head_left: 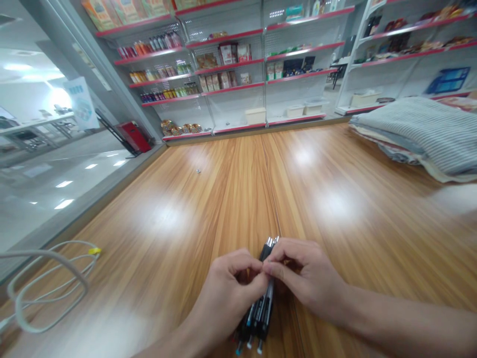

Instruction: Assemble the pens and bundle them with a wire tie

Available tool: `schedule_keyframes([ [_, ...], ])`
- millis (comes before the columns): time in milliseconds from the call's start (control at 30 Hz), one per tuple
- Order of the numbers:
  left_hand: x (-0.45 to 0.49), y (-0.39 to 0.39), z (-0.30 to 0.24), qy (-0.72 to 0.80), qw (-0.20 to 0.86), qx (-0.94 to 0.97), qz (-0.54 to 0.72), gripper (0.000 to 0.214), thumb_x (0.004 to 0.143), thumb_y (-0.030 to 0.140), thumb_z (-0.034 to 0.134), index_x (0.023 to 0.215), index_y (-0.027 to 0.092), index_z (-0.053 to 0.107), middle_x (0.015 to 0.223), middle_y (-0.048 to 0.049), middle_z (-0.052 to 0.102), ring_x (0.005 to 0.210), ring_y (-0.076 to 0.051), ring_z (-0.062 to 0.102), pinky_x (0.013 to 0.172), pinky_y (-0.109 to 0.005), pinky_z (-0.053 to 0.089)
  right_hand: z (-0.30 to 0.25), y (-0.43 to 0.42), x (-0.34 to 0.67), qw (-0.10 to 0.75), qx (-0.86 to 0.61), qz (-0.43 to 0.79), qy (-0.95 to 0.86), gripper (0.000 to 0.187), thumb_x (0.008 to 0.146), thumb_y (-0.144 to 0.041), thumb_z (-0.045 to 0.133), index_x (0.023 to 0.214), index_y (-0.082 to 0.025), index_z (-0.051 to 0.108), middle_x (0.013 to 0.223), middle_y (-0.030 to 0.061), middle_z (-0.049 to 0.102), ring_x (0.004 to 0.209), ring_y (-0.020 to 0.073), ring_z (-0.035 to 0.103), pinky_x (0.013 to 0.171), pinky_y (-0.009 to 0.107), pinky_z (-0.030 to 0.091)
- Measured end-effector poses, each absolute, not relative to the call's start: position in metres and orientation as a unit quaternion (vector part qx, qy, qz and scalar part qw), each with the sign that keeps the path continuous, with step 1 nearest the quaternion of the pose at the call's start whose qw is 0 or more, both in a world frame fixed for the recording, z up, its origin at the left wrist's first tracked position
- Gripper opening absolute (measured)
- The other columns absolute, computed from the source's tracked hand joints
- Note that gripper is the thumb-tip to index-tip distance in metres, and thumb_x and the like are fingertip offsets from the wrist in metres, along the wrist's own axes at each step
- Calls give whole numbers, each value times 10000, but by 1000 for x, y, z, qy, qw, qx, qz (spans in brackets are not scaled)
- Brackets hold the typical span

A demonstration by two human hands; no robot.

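Note:
A bundle of dark pens [257, 318] lies lengthwise on the wooden table [238, 199], close to me. Silver tips show at its far end, and white and blue ends show at the near end. My left hand [236, 281] is over the bundle from the left, thumb and forefinger pinched together. From the right, my right hand [303, 268] meets it, also in a pinch. The fingertips of both hands touch above the middle of the pens. Whatever is between the fingertips is too small or hidden to make out.
Folded striped cloth [421, 132] is piled at the right of the table. A coiled white cable [52, 298] with a yellow tag lies at the left. A tiny metal piece [198, 171] sits farther back. Stocked shelves [227, 64] stand behind the table.

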State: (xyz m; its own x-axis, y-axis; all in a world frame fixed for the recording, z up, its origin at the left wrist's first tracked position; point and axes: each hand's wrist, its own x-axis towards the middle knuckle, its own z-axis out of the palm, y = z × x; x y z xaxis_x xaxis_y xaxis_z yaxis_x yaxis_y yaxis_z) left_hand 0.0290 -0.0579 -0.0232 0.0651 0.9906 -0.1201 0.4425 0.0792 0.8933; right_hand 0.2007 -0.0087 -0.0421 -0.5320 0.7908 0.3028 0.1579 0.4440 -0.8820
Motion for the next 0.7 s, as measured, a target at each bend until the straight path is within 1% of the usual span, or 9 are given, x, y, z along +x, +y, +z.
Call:
schedule_keyframes([
  [67, 28, -58, -24, 601, 423, 595, 324, 246, 827, 326, 593, 677, 143, 659, 626, 7, 483, 572, -95, 444, 525, -220, 342, -43, -7, 203, 368, -290, 427, -773, 99, 861, -183, 571, 804, -151, 645, 720, 20, 591, 637, 112, 549, 570, 233, 426],
  [167, 25, -58, -22, 601, 431, 590, 324, 206, 814, 290, 598, 675, 146, 647, 625, 11, 480, 578, -95, 439, 528, -216, 342, -43, -4, 205, 378, -238, 411, -794, 110, 848, -126, 557, 882, -140, 662, 808, 49, 601, 719, 126, 573, 631, 245, 460],
  [333, 21, -59, -21, 606, 426, 591, 319, 225, 823, 288, 572, 660, 144, 629, 614, 12, 480, 577, -97, 444, 522, -214, 339, -42, 1, 205, 380, -208, 380, -817, 93, 848, -138, 574, 794, -129, 649, 750, 44, 592, 671, 118, 554, 621, 247, 463],
  [467, 21, -58, -21, 617, 418, 594, 303, 214, 829, 290, 552, 694, 143, 631, 629, 3, 522, 581, -104, 480, 529, -215, 355, -44, 2, 204, 361, -206, 350, -840, 68, 844, -130, 554, 807, -140, 610, 772, 35, 574, 674, 111, 532, 612, 238, 455],
  [600, 24, -58, -19, 632, 412, 583, 302, 177, 801, 251, 552, 676, 144, 618, 606, 9, 516, 564, -100, 472, 515, -206, 351, -49, 1, 198, 383, -190, 294, -855, 50, 814, -106, 558, 788, -147, 570, 788, 32, 554, 671, 103, 510, 580, 217, 436],
  [700, 25, -58, -19, 642, 397, 582, 303, 153, 776, 229, 559, 653, 147, 600, 585, 22, 484, 550, -94, 441, 504, -200, 336, -51, 0, 194, 396, -180, 256, -863, 56, 810, -101, 561, 779, -146, 550, 784, 37, 555, 687, 111, 516, 590, 222, 440],
])
